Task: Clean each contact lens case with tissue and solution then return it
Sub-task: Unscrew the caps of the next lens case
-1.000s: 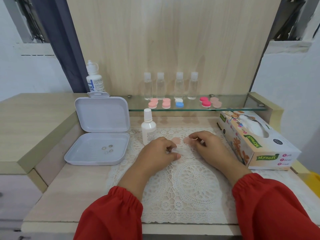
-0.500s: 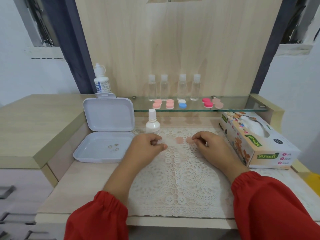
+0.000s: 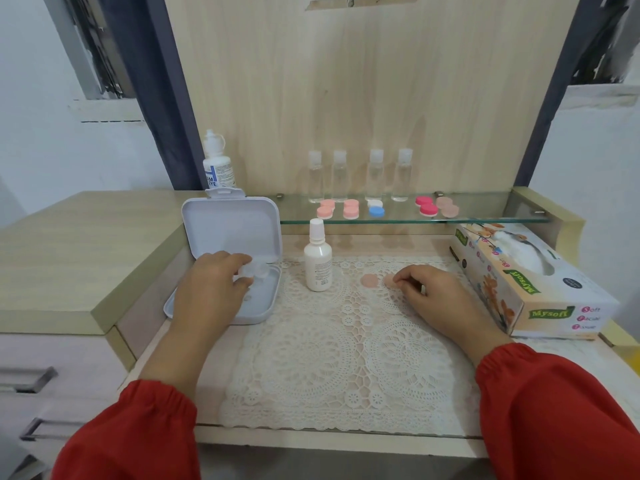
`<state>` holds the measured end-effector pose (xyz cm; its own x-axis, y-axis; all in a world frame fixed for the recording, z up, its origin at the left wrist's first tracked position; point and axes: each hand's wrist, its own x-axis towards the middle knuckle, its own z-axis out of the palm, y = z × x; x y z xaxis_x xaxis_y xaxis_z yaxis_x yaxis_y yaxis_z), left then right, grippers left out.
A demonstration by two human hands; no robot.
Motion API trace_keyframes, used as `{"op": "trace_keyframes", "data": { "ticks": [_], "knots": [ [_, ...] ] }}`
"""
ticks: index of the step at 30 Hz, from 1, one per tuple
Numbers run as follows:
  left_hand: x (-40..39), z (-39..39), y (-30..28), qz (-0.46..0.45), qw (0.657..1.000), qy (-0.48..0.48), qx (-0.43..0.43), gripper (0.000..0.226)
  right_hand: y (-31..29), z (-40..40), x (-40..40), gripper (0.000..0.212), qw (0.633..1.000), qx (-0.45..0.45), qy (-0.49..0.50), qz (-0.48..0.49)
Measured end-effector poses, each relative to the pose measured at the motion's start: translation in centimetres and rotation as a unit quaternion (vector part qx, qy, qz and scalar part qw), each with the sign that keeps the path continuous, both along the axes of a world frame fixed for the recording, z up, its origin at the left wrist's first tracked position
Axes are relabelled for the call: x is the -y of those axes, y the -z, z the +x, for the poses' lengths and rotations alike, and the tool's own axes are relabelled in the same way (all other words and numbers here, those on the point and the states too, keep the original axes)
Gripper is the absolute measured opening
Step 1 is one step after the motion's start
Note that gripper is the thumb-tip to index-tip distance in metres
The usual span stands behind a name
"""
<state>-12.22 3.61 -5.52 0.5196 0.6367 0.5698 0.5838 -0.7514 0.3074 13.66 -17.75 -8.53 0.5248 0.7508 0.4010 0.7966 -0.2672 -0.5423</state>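
My left hand (image 3: 211, 289) is over the open white box (image 3: 263, 306) and pinches a clear lens case base (image 3: 254, 270) between thumb and fingers. On the lace mat (image 3: 339, 358) lie two pale pink caps. One pink cap (image 3: 369, 280) lies free. My right hand (image 3: 429, 296) rests on the mat with its fingers curled, and its thumb and forefinger pinch the edge of the other pink cap (image 3: 388, 280). A small white solution bottle (image 3: 318, 263) stands upright between my hands. The tissue box (image 3: 519, 282) lies to the right of my right hand.
A glass shelf (image 3: 485, 218) at the back carries several coloured lens cases (image 3: 375, 207) and several clear bottles (image 3: 375, 174). A larger solution bottle (image 3: 216, 164) stands behind the box lid. A raised wooden counter (image 3: 69, 258) with drawers lies to the left.
My left hand has moved left from the mat's centre to the white box, carrying the clear case base. The right hand has stayed by the pink cap. The camera has tilted up.
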Motion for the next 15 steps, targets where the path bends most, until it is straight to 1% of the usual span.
{"op": "trace_keyframes", "data": {
  "ticks": [4,9,11,12,14,15],
  "knots": [
    [-0.4,0.1,1.1,0.077,0.997,0.025,-0.012,0.033,0.0,0.0,0.1,0.015,1.000,-0.002,-0.001,-0.001],
    [-0.8,0.0,1.2,0.110,0.994,0.026,-0.004,0.035,0.0,0.0,0.1,0.015,1.000,-0.005,-0.004,0.002],
    [-0.9,-0.1,1.3,0.093,0.996,0.017,0.001,0.033,-0.1,0.0,0.1,0.015,1.000,-0.009,-0.006,0.003],
    [-0.8,-0.1,1.3,0.068,0.998,0.004,0.017,0.031,-0.1,0.0,0.1,0.015,1.000,-0.011,-0.006,0.005],
    [-0.3,0.0,1.2,0.006,0.998,-0.020,0.067,0.030,0.0,0.0,0.1,0.016,1.000,-0.019,-0.005,0.008],
    [0.3,0.2,1.0,-0.011,0.995,-0.023,0.096,0.030,0.0,-0.1,0.1,0.016,1.000,-0.023,-0.005,0.010]
  ]
}}
